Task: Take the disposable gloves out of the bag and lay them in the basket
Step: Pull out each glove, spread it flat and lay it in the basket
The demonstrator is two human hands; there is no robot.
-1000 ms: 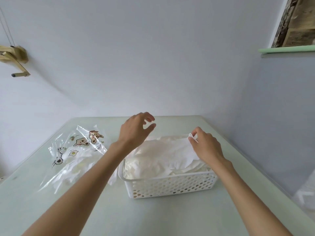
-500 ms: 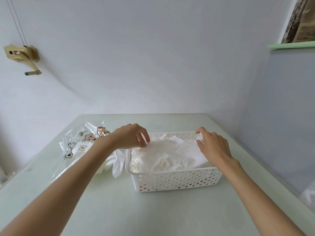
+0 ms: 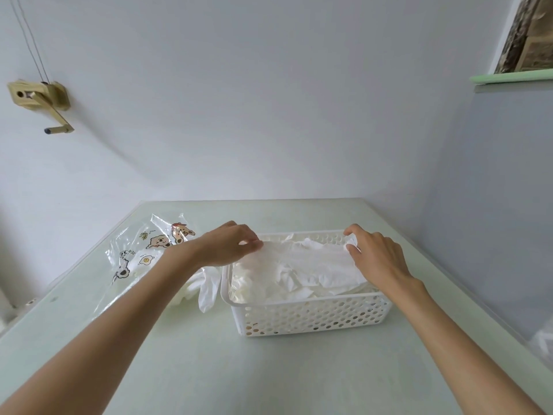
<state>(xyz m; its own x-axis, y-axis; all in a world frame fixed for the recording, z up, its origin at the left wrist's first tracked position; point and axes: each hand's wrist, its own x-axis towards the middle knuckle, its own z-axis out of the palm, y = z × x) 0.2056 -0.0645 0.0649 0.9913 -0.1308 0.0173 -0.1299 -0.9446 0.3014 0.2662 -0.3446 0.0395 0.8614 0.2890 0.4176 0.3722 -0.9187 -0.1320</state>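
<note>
Pale green table [image 3: 269, 369], 6 o'clock. White basket [image 3: 311, 317] at centre, gloves [image 3: 302, 265] heaped inside, pinched by left hand [image 3: 230, 244] and right hand [image 3: 377, 256]. Clear bag [image 3: 143, 250], 10 o'clock. Grey wall [image 3: 254, 100], 12 o'clock.

Two bare forearms, no sleeves, bare hands, left [image 3: 230, 245], right [image 3: 378, 259]

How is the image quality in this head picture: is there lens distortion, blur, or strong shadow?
Head view: wide-angle distortion makes the table edges splay and the wall lines lean; light is soft and even, shadows faint; both hands, left hand and right hand, look sharp; the white gloves in the white basket have low contrast, so single gloves are hard to separate.
</note>
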